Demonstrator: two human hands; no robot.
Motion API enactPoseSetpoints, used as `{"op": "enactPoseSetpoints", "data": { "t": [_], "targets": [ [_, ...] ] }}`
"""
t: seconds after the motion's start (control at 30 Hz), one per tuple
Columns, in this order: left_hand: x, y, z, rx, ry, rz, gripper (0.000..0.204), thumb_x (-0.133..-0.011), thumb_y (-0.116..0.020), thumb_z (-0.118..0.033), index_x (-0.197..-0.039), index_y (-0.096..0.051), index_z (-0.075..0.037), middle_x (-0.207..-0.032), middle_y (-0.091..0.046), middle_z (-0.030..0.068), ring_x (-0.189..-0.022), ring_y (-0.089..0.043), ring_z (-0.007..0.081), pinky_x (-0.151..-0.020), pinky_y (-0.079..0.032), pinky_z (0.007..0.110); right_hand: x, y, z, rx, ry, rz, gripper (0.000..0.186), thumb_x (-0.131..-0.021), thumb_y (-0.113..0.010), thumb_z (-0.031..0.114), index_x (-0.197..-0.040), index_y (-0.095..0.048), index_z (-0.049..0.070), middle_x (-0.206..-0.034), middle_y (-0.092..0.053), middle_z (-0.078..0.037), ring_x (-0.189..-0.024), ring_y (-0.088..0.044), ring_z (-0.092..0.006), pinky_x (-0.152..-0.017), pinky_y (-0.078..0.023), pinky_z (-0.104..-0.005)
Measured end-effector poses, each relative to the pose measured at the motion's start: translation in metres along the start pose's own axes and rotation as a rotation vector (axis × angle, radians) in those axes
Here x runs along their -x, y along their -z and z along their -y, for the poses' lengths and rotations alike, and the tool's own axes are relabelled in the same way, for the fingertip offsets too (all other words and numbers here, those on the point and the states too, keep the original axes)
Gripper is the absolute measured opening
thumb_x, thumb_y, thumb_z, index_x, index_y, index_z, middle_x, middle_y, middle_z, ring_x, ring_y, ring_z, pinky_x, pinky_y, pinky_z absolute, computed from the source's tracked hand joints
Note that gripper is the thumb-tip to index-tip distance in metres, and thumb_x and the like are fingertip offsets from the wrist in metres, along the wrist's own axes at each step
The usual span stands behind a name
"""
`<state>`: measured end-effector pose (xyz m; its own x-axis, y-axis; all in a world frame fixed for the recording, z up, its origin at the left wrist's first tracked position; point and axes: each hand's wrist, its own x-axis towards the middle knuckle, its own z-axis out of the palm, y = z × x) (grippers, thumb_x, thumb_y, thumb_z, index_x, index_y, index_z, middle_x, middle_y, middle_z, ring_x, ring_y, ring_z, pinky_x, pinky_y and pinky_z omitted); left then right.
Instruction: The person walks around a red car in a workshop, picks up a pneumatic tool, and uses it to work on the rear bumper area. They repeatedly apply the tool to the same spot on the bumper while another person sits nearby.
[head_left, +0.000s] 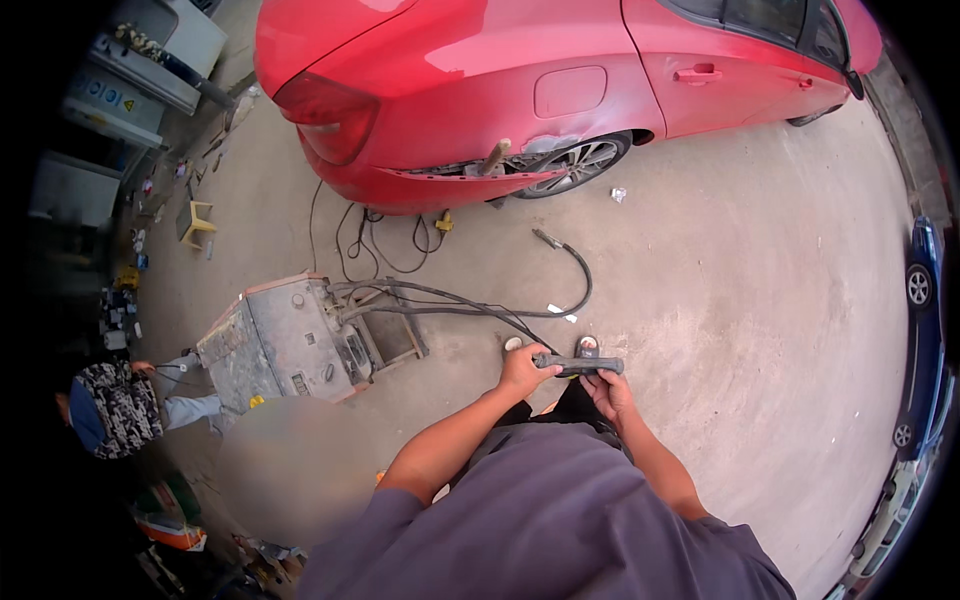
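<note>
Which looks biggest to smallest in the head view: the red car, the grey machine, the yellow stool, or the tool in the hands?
1. red car
2. grey machine
3. dark tool, held in both hands
4. yellow stool

The last two look close, and the stool stands farther off, so that order is unsure.

Both hands (pixel 568 378) forward, fingers curled

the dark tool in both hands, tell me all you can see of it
The tool is a short, dark grey bar-like handpiece, dull and worn looking, held roughly level in front of the person's body. The left hand grips its left end and the right hand holds it from below near the right end. A black cable appears to run from it toward the grey machine on the concrete floor. Finer parts are too small to tell.
</note>
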<state>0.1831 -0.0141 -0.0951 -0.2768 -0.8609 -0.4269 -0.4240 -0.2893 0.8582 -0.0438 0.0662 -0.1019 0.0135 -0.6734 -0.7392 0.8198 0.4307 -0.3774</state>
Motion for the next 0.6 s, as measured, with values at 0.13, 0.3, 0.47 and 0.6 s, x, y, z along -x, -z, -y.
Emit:
{"op": "enactPoseSetpoints", "data": {
  "t": [0.13, 0.3, 0.47, 0.6],
  "targets": [
    [-0.024, -0.046, 0.01, -0.256, -0.05, -0.041, 0.044, -0.067, -0.088, -0.03, -0.095, -0.07, -0.002, -0.086, -0.071, 0.0181, -0.081, -0.07, 0.0338, -0.074, -0.055, 0.041, 0.01, 0.052, 0.01, 0.2, -0.067, -0.244, 0.018, -0.092, -0.062, 0.007, -0.082, -0.051, 0.016, -0.073, -0.045, 0.004, -0.061, -0.048, -0.009, -0.083, -0.059, -0.0401],
    [-0.058, -0.096, 0.045, -0.441, -0.013, 0.065, 0.034, -0.074, -0.083, -0.02, -0.096, -0.066, -0.002, -0.089, -0.069, 0.0183, -0.086, -0.069, 0.0337, -0.075, -0.053, 0.042, 0.056, 0.109, 0.012, 0.338, -0.052, -0.469, 0.018, -0.089, -0.062, 0.007, -0.079, -0.049, 0.013, -0.067, -0.045, 0.002, -0.057, -0.049, -0.0086, -0.068, -0.06, -0.0342],
    [-0.084, -0.145, 0.07, -0.559, 0.176, 0.226, 0.035, -0.077, -0.079, -0.024, -0.102, -0.064, -0.002, -0.097, -0.071, 0.0189, -0.095, -0.069, 0.0353, -0.083, -0.054, 0.048, 0.115, 0.182, -0.027, 0.517, -0.177, -0.707, 0.021, -0.089, -0.062, 0.007, -0.074, -0.048, 0.013, -0.065, -0.046, 0.002, -0.054, -0.05, -0.0086, -0.062, -0.061, -0.0336],
    [-0.1, -0.179, 0.04, -0.751, 0.177, 0.287, 0.026, -0.085, -0.07, -0.015, -0.106, -0.062, -0.003, -0.105, -0.068, 0.0212, -0.101, -0.067, 0.0392, -0.084, -0.056, 0.048, 0.168, 0.231, -0.041, 1.19, -0.137, -0.637, 0.033, -0.079, -0.069, 0.019, -0.062, -0.046, 0.002, -0.057, -0.038, -0.011, -0.055, -0.042, -0.0179, -0.052, -0.038, -0.0411]
  ]
}}
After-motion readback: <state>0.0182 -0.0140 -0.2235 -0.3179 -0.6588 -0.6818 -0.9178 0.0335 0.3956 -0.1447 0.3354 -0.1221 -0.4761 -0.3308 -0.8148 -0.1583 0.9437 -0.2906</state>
